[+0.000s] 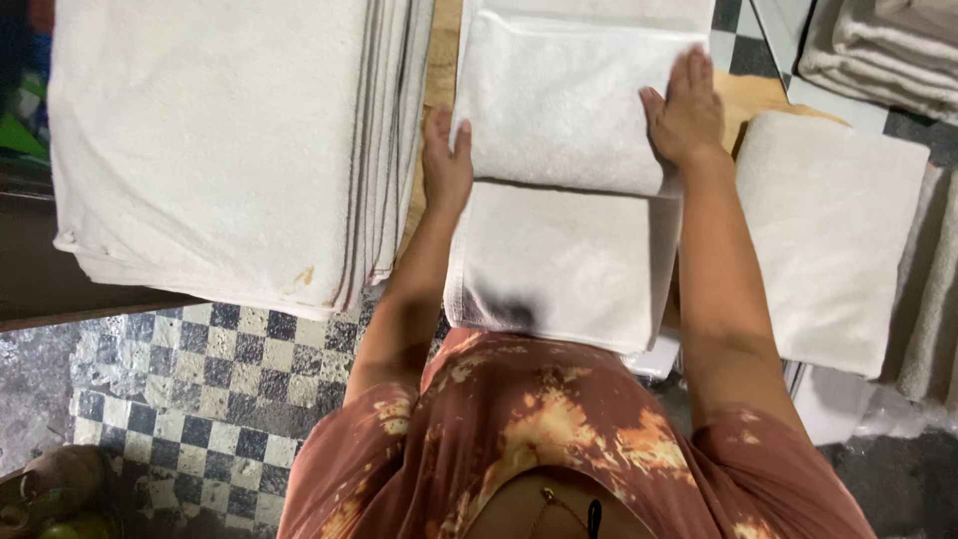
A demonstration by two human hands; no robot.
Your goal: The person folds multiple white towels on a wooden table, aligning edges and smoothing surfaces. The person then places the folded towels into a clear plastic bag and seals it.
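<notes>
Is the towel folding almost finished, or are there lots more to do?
Partly done. A tall stack of folded white towels sits on the left and one folded towel lies on the right. In hand: the left hand and right hand press flat on the white towel in the middle, folded over once. More towels are piled at the top right; whether they need folding, I cannot tell.
</notes>
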